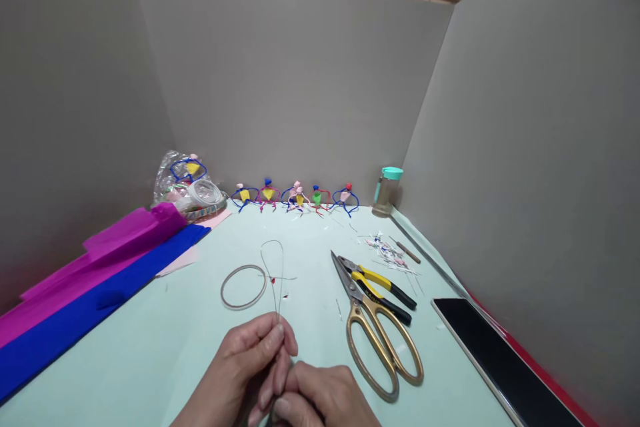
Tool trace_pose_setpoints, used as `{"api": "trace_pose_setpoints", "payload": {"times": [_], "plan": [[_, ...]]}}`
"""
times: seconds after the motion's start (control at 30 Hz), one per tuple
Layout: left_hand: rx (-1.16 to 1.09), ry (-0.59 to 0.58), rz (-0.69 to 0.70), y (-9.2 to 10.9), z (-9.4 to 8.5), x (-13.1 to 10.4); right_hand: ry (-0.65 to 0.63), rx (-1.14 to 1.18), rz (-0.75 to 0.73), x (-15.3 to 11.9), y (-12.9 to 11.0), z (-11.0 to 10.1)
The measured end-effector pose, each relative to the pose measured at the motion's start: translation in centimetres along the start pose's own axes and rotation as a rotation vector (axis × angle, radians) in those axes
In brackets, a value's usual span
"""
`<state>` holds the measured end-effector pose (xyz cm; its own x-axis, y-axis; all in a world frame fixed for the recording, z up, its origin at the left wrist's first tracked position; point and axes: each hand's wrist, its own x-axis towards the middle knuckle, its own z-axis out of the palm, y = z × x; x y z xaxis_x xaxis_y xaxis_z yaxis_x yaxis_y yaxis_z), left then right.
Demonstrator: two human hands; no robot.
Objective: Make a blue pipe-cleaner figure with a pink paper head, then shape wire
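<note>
A thin wire (283, 265) bent into a tall narrow loop rises from my left hand (253, 359), whose thumb and fingers pinch its lower end. My right hand (320, 390) is closed just below and to the right, touching the left fingers; what it holds is hidden. Behind the loop, a short straight wire (290, 278) lies across, near a tiny red scrap (273, 280). To the left of the loop lies a wire ring (223, 288). Gold-handled scissors (373, 340) and yellow-black pliers (383, 287) rest to the right of my hands.
Several small wire-and-paper figures (268, 193) stand along the back wall. Blue (120, 293) and magenta paper (125, 240) lie left, near a plastic bag (167, 173) and tape roll (205, 193). A bottle (385, 193), scraps (390, 253), an awl (409, 252) and a tablet (500, 353) are right.
</note>
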<state>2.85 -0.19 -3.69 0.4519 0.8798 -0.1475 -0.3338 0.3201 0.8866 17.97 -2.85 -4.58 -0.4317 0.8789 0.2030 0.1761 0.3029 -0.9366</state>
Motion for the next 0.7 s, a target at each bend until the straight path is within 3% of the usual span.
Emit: {"api": "trace_pose_setpoints", "payload": {"times": [0.33, 0.43, 0.5, 0.6, 0.7], "plan": [[0.108, 0.011, -0.042, 1.3, 0.7, -0.5, -0.055, -0.237, -0.067, -0.2, -0.7, -0.9], [0.138, 0.003, -0.073, 1.9, 0.8, -0.6, 0.006, -0.312, -0.049, -0.7, -1.8, -2.0], [0.164, -0.019, -0.093, 2.0, 0.6, -0.6, 0.114, -0.34, -0.006, -0.7, -2.5, -3.0], [0.206, -0.08, -0.133, 1.7, 0.4, -0.7, 0.284, -0.192, 0.052, -0.1, -3.0, -4.3], [0.243, -0.16, -0.197, 1.6, 0.7, -1.0, 0.281, 0.144, 0.095, 0.9, -2.8, -5.4]]}}
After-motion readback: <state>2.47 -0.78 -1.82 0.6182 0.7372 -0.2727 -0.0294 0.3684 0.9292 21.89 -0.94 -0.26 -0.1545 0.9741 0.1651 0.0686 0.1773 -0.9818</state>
